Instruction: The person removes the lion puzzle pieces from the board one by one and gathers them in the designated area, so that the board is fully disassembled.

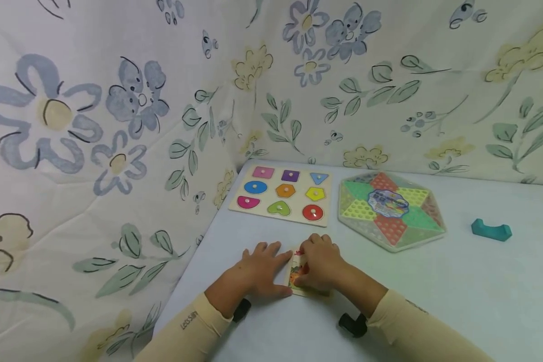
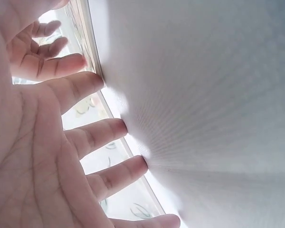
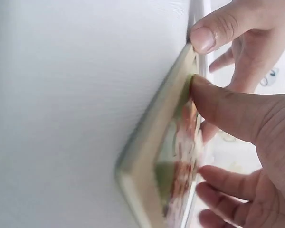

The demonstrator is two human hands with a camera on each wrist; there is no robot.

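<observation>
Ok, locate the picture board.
In the head view, the picture board lies low-centre on the table, partly beneath the right hand, with the left hand at its left edge.

My left grip and right grip make two; at them I count one picture board, beyond them one peg board with nine knobbed shapes, rightward one hexagonal board, one teal block

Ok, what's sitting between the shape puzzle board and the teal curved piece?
The hexagonal game board, with strips of white table on either side; the head view shows it.
</observation>
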